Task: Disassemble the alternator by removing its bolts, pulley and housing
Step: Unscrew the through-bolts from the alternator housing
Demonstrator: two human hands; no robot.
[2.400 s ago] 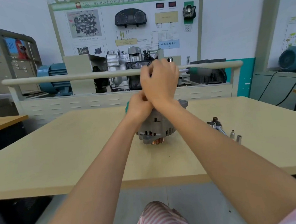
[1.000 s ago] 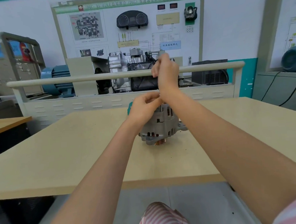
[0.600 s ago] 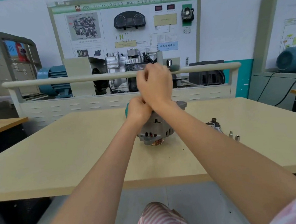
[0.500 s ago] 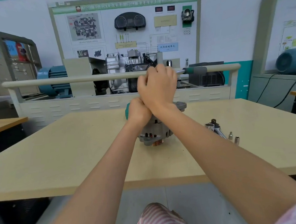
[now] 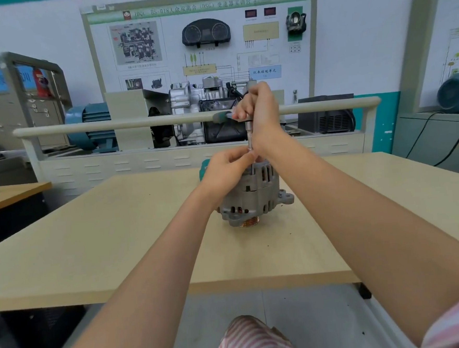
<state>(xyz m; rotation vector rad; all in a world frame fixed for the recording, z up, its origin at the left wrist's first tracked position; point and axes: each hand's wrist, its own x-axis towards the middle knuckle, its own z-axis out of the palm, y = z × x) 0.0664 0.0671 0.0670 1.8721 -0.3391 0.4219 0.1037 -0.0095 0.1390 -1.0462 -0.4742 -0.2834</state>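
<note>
Head view: the alternator [image 5: 254, 196] stood pulley-down on the table [image 5: 91, 237] at frame centre. Just above it, the left hand [image 5: 227, 171] pinched the wrench shaft [image 5: 249, 137]; higher, the right hand [image 5: 259, 109] gripped the wrench's green handle [image 5: 222, 116].

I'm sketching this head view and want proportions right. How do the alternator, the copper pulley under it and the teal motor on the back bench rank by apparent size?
Largest to smallest, as they look here:
1. alternator
2. teal motor, roughly alike in extent; it stands farther off and is partly hidden, so its rank is unsure
3. copper pulley, clearly smallest
</note>
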